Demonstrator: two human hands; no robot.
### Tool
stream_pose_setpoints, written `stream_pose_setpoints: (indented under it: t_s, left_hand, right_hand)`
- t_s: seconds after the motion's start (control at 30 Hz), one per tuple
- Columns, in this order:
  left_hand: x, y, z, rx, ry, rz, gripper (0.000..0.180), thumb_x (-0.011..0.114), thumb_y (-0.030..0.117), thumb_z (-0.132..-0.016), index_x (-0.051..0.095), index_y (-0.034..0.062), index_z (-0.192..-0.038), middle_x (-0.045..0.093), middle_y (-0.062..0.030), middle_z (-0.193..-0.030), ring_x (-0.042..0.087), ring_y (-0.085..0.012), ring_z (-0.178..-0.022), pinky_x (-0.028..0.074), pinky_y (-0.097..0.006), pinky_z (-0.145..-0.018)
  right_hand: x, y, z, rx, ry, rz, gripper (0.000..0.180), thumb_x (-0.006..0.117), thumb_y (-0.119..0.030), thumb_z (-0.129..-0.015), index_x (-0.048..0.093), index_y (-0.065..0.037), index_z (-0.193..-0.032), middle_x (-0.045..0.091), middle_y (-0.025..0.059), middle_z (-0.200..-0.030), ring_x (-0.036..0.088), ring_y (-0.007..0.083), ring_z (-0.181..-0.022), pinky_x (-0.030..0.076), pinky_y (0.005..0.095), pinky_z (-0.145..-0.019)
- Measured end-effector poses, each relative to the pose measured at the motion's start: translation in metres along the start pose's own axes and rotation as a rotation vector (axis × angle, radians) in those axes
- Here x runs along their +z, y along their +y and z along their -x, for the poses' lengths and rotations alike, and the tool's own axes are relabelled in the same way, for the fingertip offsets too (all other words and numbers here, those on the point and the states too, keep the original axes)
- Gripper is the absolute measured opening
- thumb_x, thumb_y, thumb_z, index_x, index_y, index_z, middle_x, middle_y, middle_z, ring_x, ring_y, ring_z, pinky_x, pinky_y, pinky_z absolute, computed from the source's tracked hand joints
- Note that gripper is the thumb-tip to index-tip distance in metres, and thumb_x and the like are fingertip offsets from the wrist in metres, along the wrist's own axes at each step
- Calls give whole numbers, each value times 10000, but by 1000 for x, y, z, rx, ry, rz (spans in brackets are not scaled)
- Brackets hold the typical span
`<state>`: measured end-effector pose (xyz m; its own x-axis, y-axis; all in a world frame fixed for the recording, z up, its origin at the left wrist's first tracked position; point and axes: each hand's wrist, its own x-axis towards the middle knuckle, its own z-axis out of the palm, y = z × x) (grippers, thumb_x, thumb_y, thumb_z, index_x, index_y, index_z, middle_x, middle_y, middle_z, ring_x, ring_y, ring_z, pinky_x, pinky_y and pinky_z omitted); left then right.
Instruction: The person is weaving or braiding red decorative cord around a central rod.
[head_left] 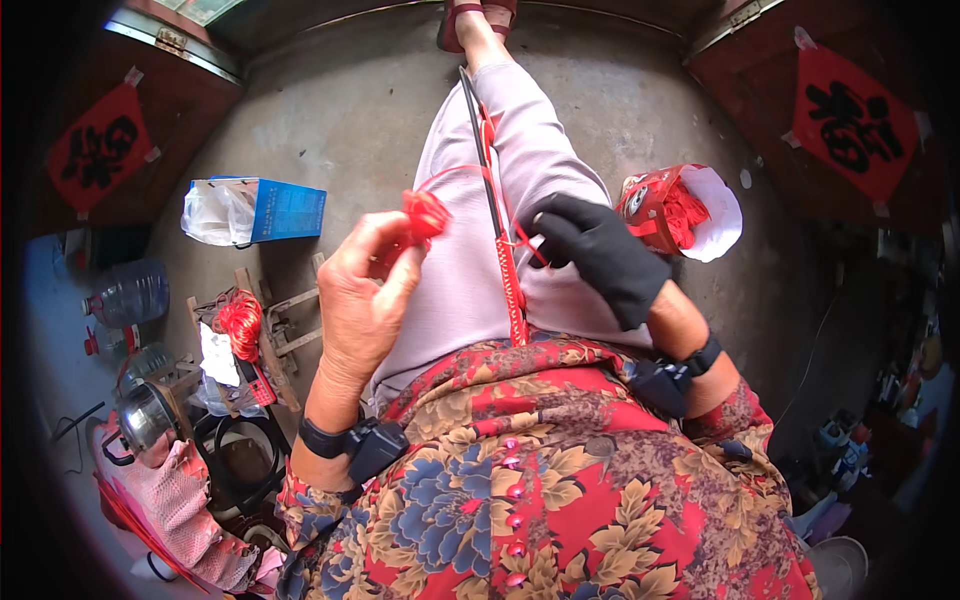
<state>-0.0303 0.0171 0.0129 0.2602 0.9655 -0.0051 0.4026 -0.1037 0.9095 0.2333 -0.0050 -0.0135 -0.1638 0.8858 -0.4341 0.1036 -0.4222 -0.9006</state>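
My bare left hand (365, 295) is closed, pinching a small bundle of red cord (426, 214) between thumb and fingers. From that bundle a strand arcs across to a thin black rod (477, 130) lying lengthwise over my lap. The rod's near part carries a criss-cross red and white wrapping (508, 285) that reaches to my waist. My right hand (605, 260), in a black glove, is curled just right of the rod. Its fingertips close on a thin red strand at the upper end of the wrapping; the glove partly hides the grip.
Right of my legs stands a red and white bag (655, 215) filled with red cord. A blue box (290, 210) with a plastic liner sits on the left. Nearer are a wooden stool (262, 325) bearing a red cord skein (240, 322), plastic bottles (135, 292) and a metal pot (147, 415).
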Motion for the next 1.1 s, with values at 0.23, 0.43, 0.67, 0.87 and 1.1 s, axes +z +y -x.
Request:
stream_pose_setpoints:
  t_s: [0.23,0.43,0.67,0.87,1.1]
  left_hand:
    - [26,-6,4,254,-425,-653,139,663,63,-794,649,63,-932,619,-140,-880,620,-349,-850,509,-431,-760]
    - [23,-9,3,249,-335,-489,144,675,73,-797,647,46,-935,618,-152,-880,627,-352,-858,508,-438,-768]
    - [27,-3,3,272,-372,-442,148,678,63,-784,652,33,-926,623,-157,-865,631,-361,-871,508,-433,-767]
    - [32,-6,1,237,-381,-405,185,665,40,-770,657,10,-952,639,-173,-875,646,-356,-857,520,-419,-761]
    - [31,2,-5,-9,-231,-28,304,670,11,-837,651,6,-1141,688,-84,-1052,649,-110,-877,544,-252,-714]
  right_hand:
    - [21,-5,12,-178,-28,803,244,659,-225,-892,669,-47,-1059,693,150,-844,684,290,-735,538,379,-698]
    - [1,-21,14,-406,491,688,320,700,-71,-858,634,-34,-1168,692,99,-1098,673,207,-1010,519,312,-882]
    - [20,-11,5,79,-92,50,232,588,-234,-972,649,-27,-1059,683,47,-822,645,99,-729,517,261,-668]
    - [21,-6,23,-156,-99,648,298,685,-199,-878,640,-62,-1139,697,137,-825,691,245,-739,541,334,-685]
    - [2,-22,23,-85,24,570,224,687,-175,-876,672,-25,-1041,702,122,-922,659,193,-815,511,322,-762]
